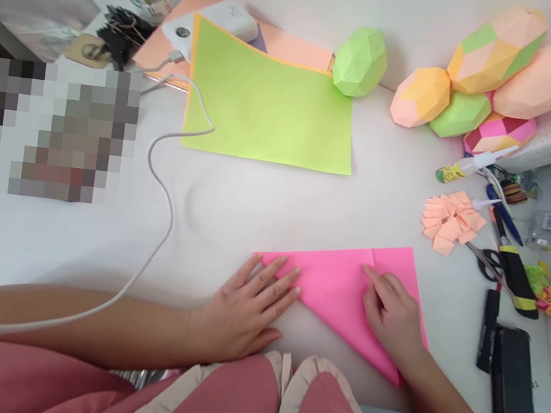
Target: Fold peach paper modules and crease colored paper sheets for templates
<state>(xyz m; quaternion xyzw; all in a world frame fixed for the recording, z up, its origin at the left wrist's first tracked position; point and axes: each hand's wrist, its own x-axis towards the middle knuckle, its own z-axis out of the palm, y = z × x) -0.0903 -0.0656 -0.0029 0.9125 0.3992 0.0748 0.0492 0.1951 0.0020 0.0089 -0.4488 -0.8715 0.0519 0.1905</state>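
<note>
A sheet of pink paper [331, 286], folded over into a triangle with a strip beyond it on the right, lies on the white table near its front edge. My left hand [249, 303] rests flat with fingers spread, its fingertips on the paper's left corner. On the right part of the paper, my right hand [395, 313] presses an outstretched index finger near the upper edge, by the end of the folded flap. Its thumb is apart from that finger, the other fingers are partly curled, and nothing shows in its grip.
Green paper sheets [271, 113] lie behind, beside a white power bank [241, 23] whose white cable [163, 187] crosses my left forearm. Faceted paper shapes [496, 53] stand at back right. Folded peach pieces [453, 220], a glue bottle [463, 168], scissors [490, 264], a cutter [516, 277] and a phone [514, 379] lie right.
</note>
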